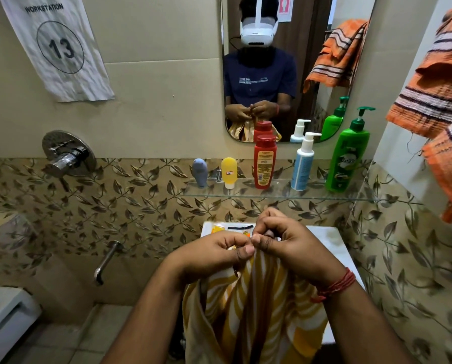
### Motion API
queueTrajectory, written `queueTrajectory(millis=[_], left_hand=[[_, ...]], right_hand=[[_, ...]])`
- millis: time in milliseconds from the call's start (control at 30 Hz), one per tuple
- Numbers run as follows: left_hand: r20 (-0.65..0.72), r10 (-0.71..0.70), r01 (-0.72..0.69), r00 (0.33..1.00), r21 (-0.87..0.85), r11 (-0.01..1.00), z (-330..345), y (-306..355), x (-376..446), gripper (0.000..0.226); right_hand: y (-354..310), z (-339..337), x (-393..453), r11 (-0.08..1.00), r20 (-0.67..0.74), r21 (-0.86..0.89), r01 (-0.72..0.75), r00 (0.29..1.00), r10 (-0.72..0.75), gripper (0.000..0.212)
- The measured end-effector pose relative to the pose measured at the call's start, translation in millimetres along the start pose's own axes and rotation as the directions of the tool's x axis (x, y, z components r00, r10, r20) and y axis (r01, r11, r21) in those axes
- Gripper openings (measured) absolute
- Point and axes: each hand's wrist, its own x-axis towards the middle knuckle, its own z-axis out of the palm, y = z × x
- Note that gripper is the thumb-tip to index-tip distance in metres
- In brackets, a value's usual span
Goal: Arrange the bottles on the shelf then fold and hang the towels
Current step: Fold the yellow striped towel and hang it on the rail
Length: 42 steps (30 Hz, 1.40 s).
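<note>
A yellow and white striped towel hangs down in front of me over the white sink. My left hand and my right hand pinch its top edge, the fingertips almost touching. On the glass shelf stand several bottles in a row: a grey tube, a yellow tube, a red bottle, a white and blue pump bottle and a green pump bottle. An orange striped towel hangs on the right wall.
A mirror above the shelf reflects a person wearing a headset. A chrome shower valve and a spout sit on the left wall, under a paper sign. A white appliance stands at the bottom left.
</note>
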Motion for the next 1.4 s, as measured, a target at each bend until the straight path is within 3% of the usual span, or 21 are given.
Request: queueTrajectory(millis=[67, 200, 367, 500, 667, 767, 900, 967, 1033, 1100, 1133, 1200, 1233, 1333, 1400], left_hand=[[0.017, -0.031, 0.031, 0.999, 0.025, 0.999, -1.2, -2.9, 2.0, 0.042], [-0.074, -0.008, 0.016, 0.997, 0.114, 0.993, -2.7, -0.6, 7.0, 0.026], [-0.283, 0.052, -0.007, 0.958, 0.157, 0.988, -5.4, -1.3, 10.5, 0.029], [-0.504, 0.074, -0.085, 0.860, 0.001, 0.996, -14.3, -0.8, 9.7, 0.030], [-0.745, -0.021, -0.229, 0.666, -0.232, 0.945, -28.1, -3.2, 10.5, 0.025], [-0.828, -0.077, -0.280, 0.555, -0.274, 0.920, -33.9, -3.7, 13.0, 0.027], [-0.871, -0.157, -0.240, 0.466, -0.295, 0.925, -41.3, -9.9, 16.4, 0.028], [-0.866, -0.153, -0.192, 0.475, -0.272, 0.943, -40.7, -12.0, 17.8, 0.027], [-0.836, -0.151, -0.161, 0.528, -0.274, 0.948, -42.3, -11.5, 16.4, 0.025], [-0.786, -0.135, -0.112, 0.603, -0.251, 0.961, -45.8, -10.3, 13.5, 0.026], [-0.758, -0.119, -0.078, 0.642, -0.219, 0.973, -47.6, -9.7, 12.0, 0.027], [-0.688, -0.083, -0.015, 0.721, -0.135, 0.991, -46.0, -5.4, 13.0, 0.029], [-0.660, -0.068, 0.000, 0.748, -0.103, 0.995, -42.6, -2.0, 14.8, 0.030], [-0.665, -0.048, 0.025, 0.745, -0.044, 0.999, -31.4, 8.6, 23.7, 0.034], [-0.677, -0.046, 0.067, 0.734, 0.004, 0.998, -26.6, 13.2, 26.6, 0.033]], right_hand=[[1.1, 0.6, -0.9, 0.999, 0.011, -0.031, -0.007, 1.000, 0.007, 0.012], [2.3, -1.9, -1.0, 1.000, -0.007, -0.017, -0.026, 1.000, 0.026, 0.013], [9.5, -11.9, -1.9, 0.994, 0.064, 0.086, -0.064, 0.996, 0.058, 0.020], [23.3, -24.2, -12.7, 0.943, 0.203, 0.276, -0.184, 0.971, 0.131, 0.025], [43.2, -52.5, -25.5, 0.939, 0.265, 0.183, -0.290, 0.935, 0.237, 0.044], [51.4, -67.6, -30.9, 0.950, 0.244, 0.103, -0.294, 0.934, 0.262, 0.050], [52.6, -84.9, -37.7, 0.943, 0.143, 0.162, -0.292, 0.952, 0.270, 0.032], [52.0, -91.2, -40.0, 0.946, 0.085, 0.203, -0.253, 0.967, 0.240, 0.033], [44.3, -98.6, -44.9, 0.948, 0.075, 0.236, -0.212, 0.977, 0.200, 0.038], [23.6, -109.3, -53.8, 0.966, 0.199, 0.231, -0.117, 0.977, 0.071, 0.041], [5.0, -112.6, -58.5, 0.981, 0.303, 0.192, -0.036, 0.953, -0.024, 0.035], [-34.9, -111.3, -63.6, 0.978, 0.517, 0.140, 0.152, 0.832, -0.203, 0.016], [-51.2, -108.7, -62.2, 0.967, 0.559, 0.109, 0.230, 0.790, -0.251, 0.012], [-77.8, -101.1, -51.0, 0.922, 0.428, -0.060, 0.383, 0.844, -0.323, 0.018], [-80.3, -99.4, -47.7, 0.946, 0.305, -0.007, 0.325, 0.901, -0.307, 0.022]])
